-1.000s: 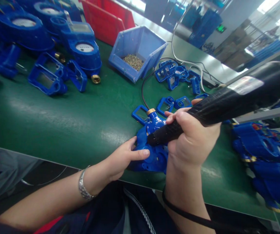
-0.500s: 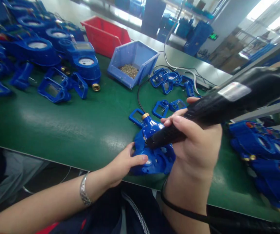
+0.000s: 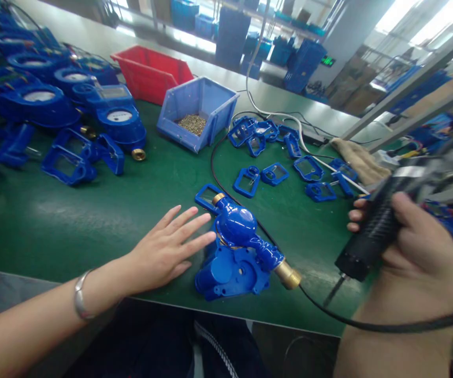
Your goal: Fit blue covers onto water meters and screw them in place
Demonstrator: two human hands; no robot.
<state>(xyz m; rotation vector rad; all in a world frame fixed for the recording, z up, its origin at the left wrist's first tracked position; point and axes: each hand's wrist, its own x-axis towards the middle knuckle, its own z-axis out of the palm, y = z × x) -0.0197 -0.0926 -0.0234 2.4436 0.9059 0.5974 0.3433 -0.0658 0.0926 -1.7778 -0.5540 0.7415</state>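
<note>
Blue meter body [image 3: 237, 226] lay near and central on the green bench [image 3: 92, 226], tool work seemingly paused: the right hand [image 3: 423, 247], wrapped round the black driver [image 3: 372, 236], had swung rightward, and the left hand [image 3: 163, 254] had loosened, fingers spread empty beside it.

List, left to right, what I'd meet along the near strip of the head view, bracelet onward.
Silver bracelet → left hand → blue meter body → brass end fitting → right hand gripping the black driver.
</note>
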